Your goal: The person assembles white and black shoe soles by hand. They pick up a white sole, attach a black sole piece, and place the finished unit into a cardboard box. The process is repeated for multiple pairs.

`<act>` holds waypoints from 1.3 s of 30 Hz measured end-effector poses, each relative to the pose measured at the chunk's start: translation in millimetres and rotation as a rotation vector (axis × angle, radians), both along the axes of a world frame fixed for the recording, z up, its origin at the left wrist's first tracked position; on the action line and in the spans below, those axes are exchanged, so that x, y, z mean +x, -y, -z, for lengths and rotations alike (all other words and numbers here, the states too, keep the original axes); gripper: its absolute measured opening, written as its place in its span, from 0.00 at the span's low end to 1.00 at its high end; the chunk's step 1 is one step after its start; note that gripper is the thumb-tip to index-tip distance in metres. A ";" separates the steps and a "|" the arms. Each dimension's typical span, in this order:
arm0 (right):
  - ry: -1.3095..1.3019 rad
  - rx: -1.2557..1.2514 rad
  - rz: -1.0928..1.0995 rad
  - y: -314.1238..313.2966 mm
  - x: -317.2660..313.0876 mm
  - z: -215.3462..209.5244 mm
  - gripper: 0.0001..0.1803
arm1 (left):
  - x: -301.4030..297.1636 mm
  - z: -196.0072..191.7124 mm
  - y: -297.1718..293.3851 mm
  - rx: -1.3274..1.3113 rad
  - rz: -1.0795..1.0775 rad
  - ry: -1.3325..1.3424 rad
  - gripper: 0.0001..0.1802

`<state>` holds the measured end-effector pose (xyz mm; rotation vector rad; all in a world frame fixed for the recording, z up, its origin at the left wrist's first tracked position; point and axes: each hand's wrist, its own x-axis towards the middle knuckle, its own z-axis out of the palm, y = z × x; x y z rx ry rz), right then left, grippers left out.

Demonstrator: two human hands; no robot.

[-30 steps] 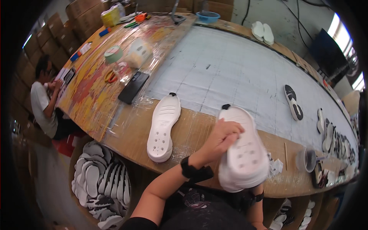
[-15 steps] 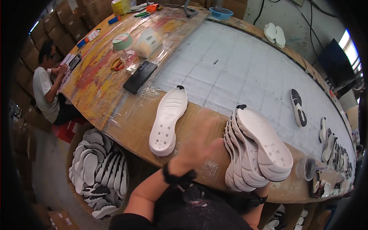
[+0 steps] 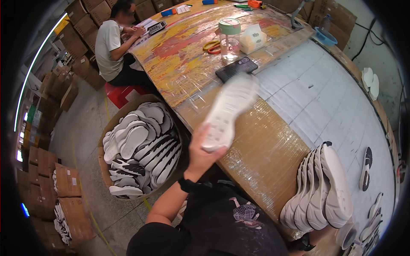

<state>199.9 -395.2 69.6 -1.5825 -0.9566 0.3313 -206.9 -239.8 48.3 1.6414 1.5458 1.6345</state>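
Note:
My left hand [image 3: 202, 150] grips the heel end of a white shoe sole [image 3: 232, 100], thumb on one side and fingers on the other. The sole is smeared by motion, and its toe end points away over the brown table edge, near the black phone [image 3: 236, 69]. At the right, a leaning stack of white soles [image 3: 331, 187] stands on the brown wrapped cardboard. My right hand [image 3: 321, 235] is at the near side of that stack; its fingers are hidden behind the soles.
A large carton [image 3: 102, 143] full of soles stands left of the table. A person [image 3: 112, 45] sits beyond it. On the table are a lidded jar [image 3: 229, 42], scissors [image 3: 211, 47] and a tissue pack [image 3: 254, 39]. A lone sole [image 3: 366, 168] lies on the white sheet [image 3: 299, 85].
The view has swung left. My left hand, empty before, has taken hold of the single sole that lay on the cardboard and moved it. My right hand stays by the stack.

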 end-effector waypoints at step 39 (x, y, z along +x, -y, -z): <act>-0.315 -0.076 0.285 -204.7 228.6 -51.4 0.16 | 100.5 12.2 -16.4 -0.184 0.582 -0.245 0.08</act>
